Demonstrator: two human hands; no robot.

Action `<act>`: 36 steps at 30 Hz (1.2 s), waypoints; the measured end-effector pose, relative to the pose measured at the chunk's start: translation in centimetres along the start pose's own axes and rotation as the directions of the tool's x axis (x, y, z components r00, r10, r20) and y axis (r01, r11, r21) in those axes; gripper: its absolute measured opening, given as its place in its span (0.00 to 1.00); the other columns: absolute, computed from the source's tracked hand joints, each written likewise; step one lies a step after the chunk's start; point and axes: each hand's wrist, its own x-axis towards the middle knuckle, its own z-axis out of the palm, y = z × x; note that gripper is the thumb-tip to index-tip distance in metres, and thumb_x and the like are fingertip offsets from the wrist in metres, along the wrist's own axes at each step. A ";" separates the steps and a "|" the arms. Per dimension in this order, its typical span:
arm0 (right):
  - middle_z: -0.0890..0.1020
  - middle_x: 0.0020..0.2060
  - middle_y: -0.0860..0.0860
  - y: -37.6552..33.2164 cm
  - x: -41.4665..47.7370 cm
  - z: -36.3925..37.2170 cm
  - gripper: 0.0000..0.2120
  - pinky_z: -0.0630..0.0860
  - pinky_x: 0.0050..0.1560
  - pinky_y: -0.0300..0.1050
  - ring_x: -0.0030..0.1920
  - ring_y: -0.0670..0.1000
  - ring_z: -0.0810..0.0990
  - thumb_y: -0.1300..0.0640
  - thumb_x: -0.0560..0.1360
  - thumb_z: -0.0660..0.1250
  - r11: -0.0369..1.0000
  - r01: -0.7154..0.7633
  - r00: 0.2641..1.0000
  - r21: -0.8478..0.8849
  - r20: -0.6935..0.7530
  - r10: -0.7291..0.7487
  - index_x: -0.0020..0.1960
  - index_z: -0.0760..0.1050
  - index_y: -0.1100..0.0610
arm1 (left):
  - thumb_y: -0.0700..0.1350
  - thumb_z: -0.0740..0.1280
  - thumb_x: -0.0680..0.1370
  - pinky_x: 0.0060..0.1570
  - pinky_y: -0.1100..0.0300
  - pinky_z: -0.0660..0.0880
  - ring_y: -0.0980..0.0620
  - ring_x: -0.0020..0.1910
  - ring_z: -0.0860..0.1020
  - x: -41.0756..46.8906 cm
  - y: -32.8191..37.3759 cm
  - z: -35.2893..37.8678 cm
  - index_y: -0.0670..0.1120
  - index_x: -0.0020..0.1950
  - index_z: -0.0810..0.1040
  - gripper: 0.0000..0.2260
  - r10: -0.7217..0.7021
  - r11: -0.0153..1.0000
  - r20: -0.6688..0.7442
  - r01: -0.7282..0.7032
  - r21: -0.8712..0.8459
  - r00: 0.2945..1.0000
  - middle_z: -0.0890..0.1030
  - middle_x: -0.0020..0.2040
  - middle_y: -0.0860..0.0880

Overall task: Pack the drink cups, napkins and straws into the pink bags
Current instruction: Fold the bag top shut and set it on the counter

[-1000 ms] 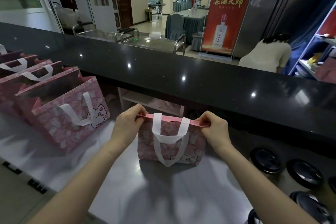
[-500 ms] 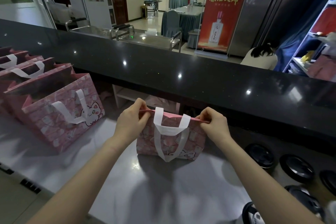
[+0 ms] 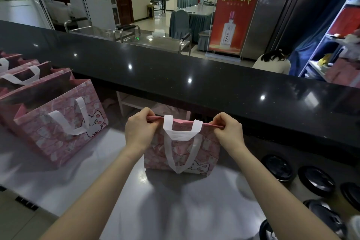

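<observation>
The pink bag (image 3: 206, 150), seemingly closed, is pinched between left grip (image 3: 139, 132) and right grip (image 3: 229, 132).

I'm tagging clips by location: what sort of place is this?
Likely the service counter of a restaurant or banquet hall: a long black counter, cloth-covered dining tables and chairs beyond it, a red liquor banner, and black-lidded cups beside the pink bag.
</observation>
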 end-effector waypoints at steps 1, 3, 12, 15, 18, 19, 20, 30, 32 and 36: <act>0.81 0.37 0.46 0.0 0.1 -0.1 0.13 0.74 0.38 0.32 0.42 0.42 0.81 0.67 0.72 0.70 1.000 0.004 1.000 -0.005 0.007 -0.004 0.38 0.74 0.50 | 0.46 0.74 0.72 0.34 0.57 0.77 0.53 0.38 0.78 0.1 -0.1 -0.1 0.52 0.39 0.76 0.08 0.004 1.000 0.009 -0.004 -0.030 1.000 0.79 0.35 0.55; 0.81 0.38 0.46 0.2 0.1 -0.2 0.12 0.75 0.38 0.33 0.42 0.42 0.81 0.67 0.72 0.70 1.000 0.004 1.000 -0.009 0.014 -0.004 0.39 0.74 0.51 | 0.44 0.74 0.73 0.35 0.58 0.78 0.54 0.39 0.79 0.2 -0.4 -0.2 0.51 0.41 0.75 0.08 0.034 0.996 0.032 -0.031 -0.085 0.999 0.79 0.37 0.55; 0.80 0.43 0.43 1.2 -0.4 -1.3 0.12 0.78 0.45 0.39 0.47 0.43 0.78 0.64 0.72 0.70 0.969 0.132 0.969 -0.211 0.233 -0.081 0.45 0.76 0.47 | 0.33 0.69 0.71 0.37 0.55 0.76 0.50 0.43 0.77 -0.4 -2.4 -1.7 0.48 0.47 0.78 0.11 0.399 0.897 0.226 -0.430 0.108 0.889 0.80 0.47 0.53; 0.81 0.51 0.41 1.2 -0.5 -2.0 0.10 0.77 0.51 0.39 0.51 0.41 0.78 0.58 0.72 0.72 0.960 0.168 0.942 -0.225 0.323 -0.089 0.50 0.78 0.46 | 0.39 0.73 0.70 0.44 0.56 0.70 0.50 0.46 0.74 -0.3 -3.0 -2.3 0.49 0.50 0.80 0.10 0.476 0.822 0.259 -0.530 0.211 0.841 0.81 0.49 0.54; 0.82 0.48 0.42 0.9 -0.4 -2.3 0.10 0.79 0.49 0.39 0.50 0.41 0.80 0.59 0.74 0.70 0.969 0.149 0.949 -0.197 0.304 -0.084 0.47 0.76 0.44 | 0.40 0.73 0.73 0.50 0.54 0.66 0.48 0.49 0.74 -0.2 -2.6 -2.2 0.49 0.46 0.80 0.06 0.446 0.856 0.161 -0.472 0.211 0.881 0.82 0.44 0.53; 0.82 0.46 0.42 0.7 -0.3 -2.3 0.11 0.80 0.48 0.41 0.49 0.42 0.80 0.60 0.74 0.70 0.967 0.147 0.954 -0.209 0.289 -0.082 0.47 0.75 0.45 | 0.39 0.73 0.73 0.50 0.53 0.71 0.48 0.47 0.75 -0.2 -2.4 -2.1 0.48 0.46 0.78 0.07 0.414 0.883 0.161 -0.438 0.169 0.896 0.81 0.43 0.51; 0.82 0.44 0.43 0.5 -0.1 -2.2 0.11 0.80 0.47 0.43 0.47 0.43 0.81 0.62 0.73 0.70 0.959 0.153 0.958 -0.239 0.274 -0.084 0.47 0.75 0.46 | 0.38 0.72 0.73 0.47 0.52 0.76 0.49 0.45 0.77 -0.2 -2.3 -2.0 0.49 0.46 0.76 0.09 0.372 0.912 0.178 -0.394 0.113 0.911 0.80 0.42 0.50; 0.82 0.44 0.42 -0.8 0.6 -2.1 0.13 0.78 0.48 0.40 0.49 0.44 0.80 0.59 0.77 0.65 0.946 0.123 0.947 -0.300 0.322 -0.021 0.58 0.77 0.46 | 0.43 0.69 0.75 0.45 0.59 0.81 0.58 0.44 0.79 0.6 -1.4 -3.3 0.55 0.56 0.76 0.12 0.241 0.968 0.369 -0.249 -0.025 0.898 0.80 0.43 0.57; 0.82 0.46 0.40 -1.6 1.0 -1.8 0.12 0.76 0.48 0.37 0.51 0.42 0.79 0.55 0.79 0.62 0.967 0.085 0.946 -0.239 0.325 -0.003 0.59 0.78 0.46 | 0.47 0.64 0.78 0.51 0.56 0.79 0.57 0.49 0.78 0.6 -0.3 -3.1 0.55 0.58 0.78 0.11 0.263 0.957 0.388 -0.289 0.011 0.883 0.82 0.48 0.57; 0.80 0.51 0.41 -3.2 0.6 -0.2 0.15 0.74 0.48 0.36 0.52 0.42 0.78 0.46 0.76 0.67 0.965 0.120 0.891 -0.232 0.454 -0.001 0.62 0.77 0.46 | 0.57 0.63 0.78 0.55 0.58 0.70 0.55 0.50 0.79 0.0 2.0 -1.4 0.54 0.61 0.79 0.15 0.450 0.820 0.416 -0.550 0.156 0.790 0.83 0.52 0.56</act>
